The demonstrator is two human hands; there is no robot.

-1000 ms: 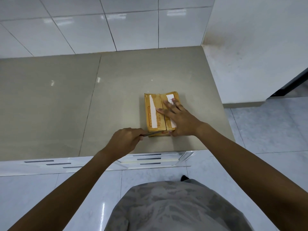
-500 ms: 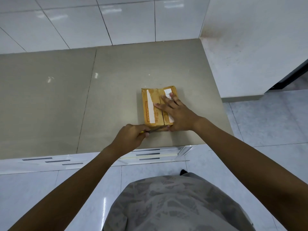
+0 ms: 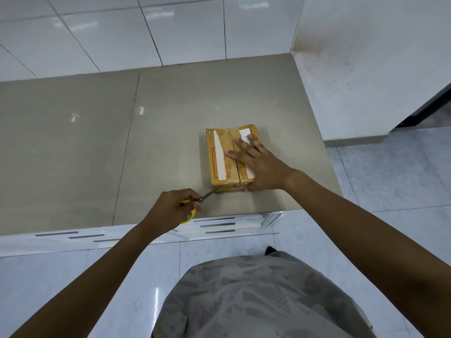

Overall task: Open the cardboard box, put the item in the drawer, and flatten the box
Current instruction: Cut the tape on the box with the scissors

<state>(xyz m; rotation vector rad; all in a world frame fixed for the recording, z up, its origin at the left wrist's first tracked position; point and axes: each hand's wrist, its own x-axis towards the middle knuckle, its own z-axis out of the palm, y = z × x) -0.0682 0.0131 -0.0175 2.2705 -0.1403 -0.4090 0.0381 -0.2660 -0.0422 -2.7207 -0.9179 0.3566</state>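
Note:
A small brown cardboard box (image 3: 222, 159) with white label strips lies closed on the grey countertop (image 3: 158, 132), near its front right corner. My right hand (image 3: 258, 164) rests flat on the box's right half, fingers spread, thumb at the near edge. My left hand (image 3: 173, 208) grips yellow-handled scissors (image 3: 207, 195). Their metal blades point up and right, and the tip touches the box's near edge at the middle seam.
White drawer fronts with dark handle slots (image 3: 217, 225) run below the counter's front edge. A tiled wall (image 3: 146, 32) backs the counter and a white panel (image 3: 366, 69) stands at its right. The floor is glossy tile.
My left hand has drawn back to the left and toward me, so the scissors' yellow handles and blades now show. The right hand stays pressed on the box.

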